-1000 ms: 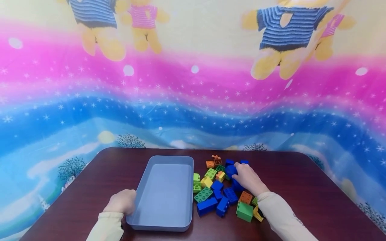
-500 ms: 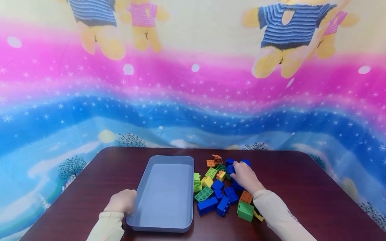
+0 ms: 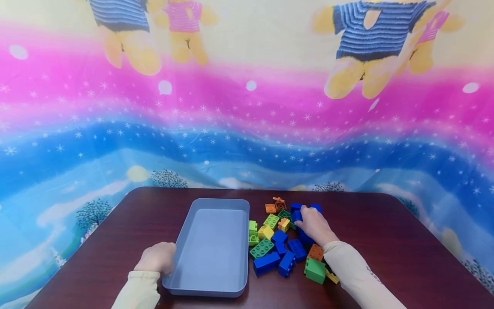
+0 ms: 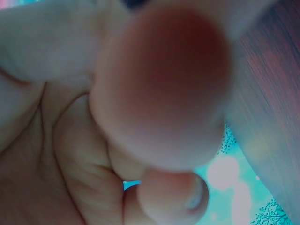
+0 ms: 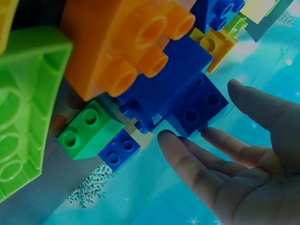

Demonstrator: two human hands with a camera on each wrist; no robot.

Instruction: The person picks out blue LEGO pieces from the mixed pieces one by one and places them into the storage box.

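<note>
A shallow grey-blue tray (image 3: pixel 216 253) lies on the table. My left hand (image 3: pixel 157 257) grips its left side near the front, fingers curled. Close up in the left wrist view, the curled fingers of the left hand (image 4: pixel 159 93) hide the tray. To the tray's right spreads a pile of toy building bricks. My right hand (image 3: pixel 316 224) reaches over the far right of this pile, at several blue bricks (image 3: pixel 296 215). In the right wrist view, the thumb and fingers of the right hand (image 5: pixel 234 164) are spread, fingertips right at a studded blue brick (image 5: pixel 199 105).
Green, yellow, orange and blue bricks lie around, including a green brick (image 3: pixel 315 271) and a long blue brick (image 3: pixel 266 263) nearest the front. An orange brick (image 5: pixel 126 47) looms close to the right wrist camera. Behind the dark wooden table (image 3: pixel 386 240) hangs a printed cloth (image 3: pixel 247 128).
My right hand has shifted slightly among the blue bricks, with less of the blue brick showing beside its fingers. The left hand and the tray stay in place.
</note>
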